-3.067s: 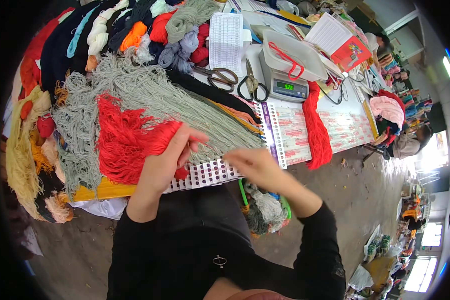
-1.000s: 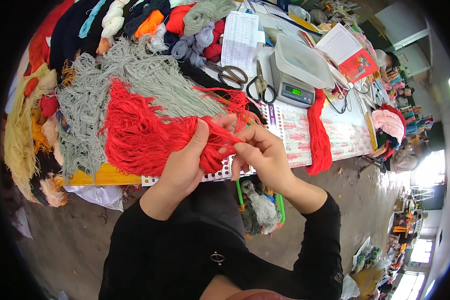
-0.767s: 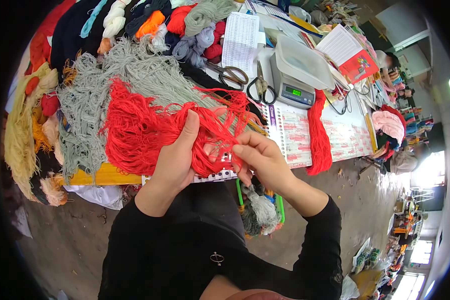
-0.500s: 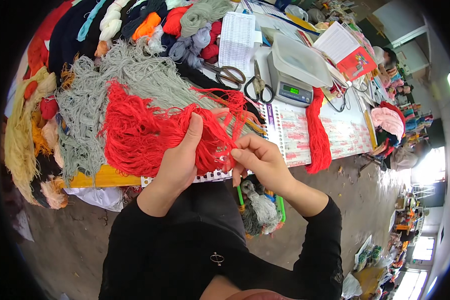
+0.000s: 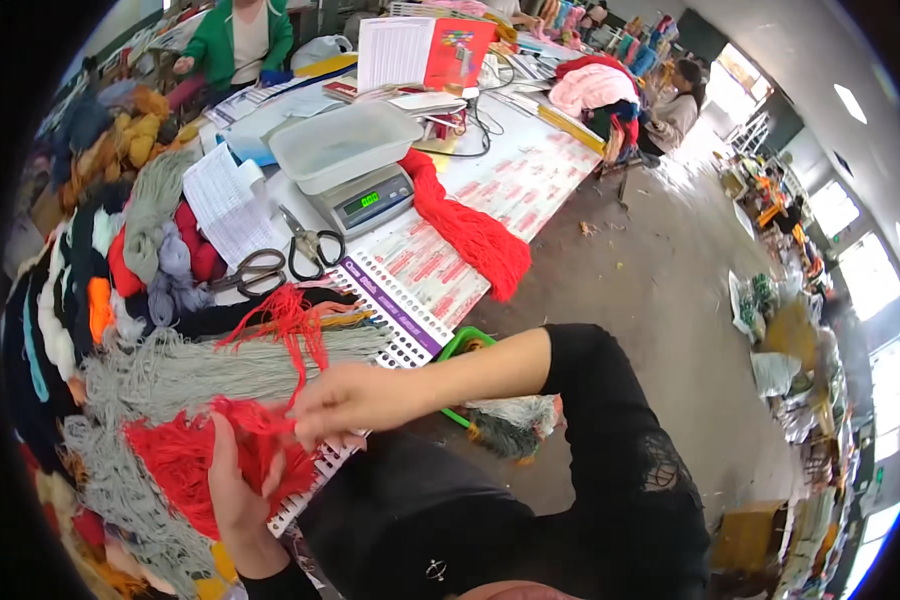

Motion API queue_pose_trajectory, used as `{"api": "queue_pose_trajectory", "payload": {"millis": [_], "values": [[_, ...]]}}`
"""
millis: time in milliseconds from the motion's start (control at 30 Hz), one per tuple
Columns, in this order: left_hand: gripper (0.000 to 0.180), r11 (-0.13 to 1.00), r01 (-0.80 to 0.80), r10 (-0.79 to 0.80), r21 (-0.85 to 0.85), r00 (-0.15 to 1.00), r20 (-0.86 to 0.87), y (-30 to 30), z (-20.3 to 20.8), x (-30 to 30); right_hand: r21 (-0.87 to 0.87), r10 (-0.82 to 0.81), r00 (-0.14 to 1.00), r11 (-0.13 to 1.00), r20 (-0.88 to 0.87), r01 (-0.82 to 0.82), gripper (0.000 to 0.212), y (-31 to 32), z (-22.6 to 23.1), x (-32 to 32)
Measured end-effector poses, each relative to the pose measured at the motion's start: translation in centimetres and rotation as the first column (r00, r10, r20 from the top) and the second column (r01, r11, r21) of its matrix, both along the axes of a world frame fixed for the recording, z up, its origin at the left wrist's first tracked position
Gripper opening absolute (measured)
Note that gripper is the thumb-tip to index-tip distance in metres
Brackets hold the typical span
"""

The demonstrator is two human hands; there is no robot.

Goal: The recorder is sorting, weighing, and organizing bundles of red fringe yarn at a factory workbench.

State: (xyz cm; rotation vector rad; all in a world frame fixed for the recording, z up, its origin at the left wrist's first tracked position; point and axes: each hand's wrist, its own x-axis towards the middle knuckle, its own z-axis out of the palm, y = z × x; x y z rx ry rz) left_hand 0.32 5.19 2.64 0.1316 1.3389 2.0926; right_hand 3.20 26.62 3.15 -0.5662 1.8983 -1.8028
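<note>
A loose bundle of red yarn point(image 5: 175, 462) lies over grey yarn point(image 5: 220, 365) at the table's near edge. My left hand point(image 5: 238, 490) is closed around the red bundle, its thumb pointing up along it. The fingers of my right hand point(image 5: 345, 402), slightly blurred, pinch red strands just above the left hand. Some red strands trail from there toward the scissors. Beneath the yarn, a white spiral-bound sheet point(image 5: 395, 310) with a purple strip sticks out along the table edge.
Dark shears point(image 5: 253, 273) and black-handled scissors point(image 5: 315, 252) lie beyond the yarn. A digital scale point(image 5: 375, 198) carries a clear plastic tub point(image 5: 345, 148); a red skein point(image 5: 470, 232) stretches beside it. Below the edge stands a green basket point(image 5: 462, 342). A person in green point(image 5: 207, 45) is across the table.
The view has swung right, showing more of the room and the people there. My right hand has come over closer to the left hand, its forearm now stretched across the table edge.
</note>
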Motion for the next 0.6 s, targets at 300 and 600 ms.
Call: {"api": "queue_pose_trajectory", "payload": {"millis": [300,600], "values": [[0.04,0.732,-0.625,0.647,0.273,0.763,0.011,-25.0,-0.6,-9.6,0.23,-0.706,0.576,0.531,-0.411,0.816,0.026,18.5,0.4,-6.6],[0.044,0.763,-0.623,0.647,0.175,0.728,-0.227,-41.6,-4.0,-18.4,0.364,0.067,0.411,-0.352,-0.909,0.862,0.021,47.8,-3.5,-4.3]]}}
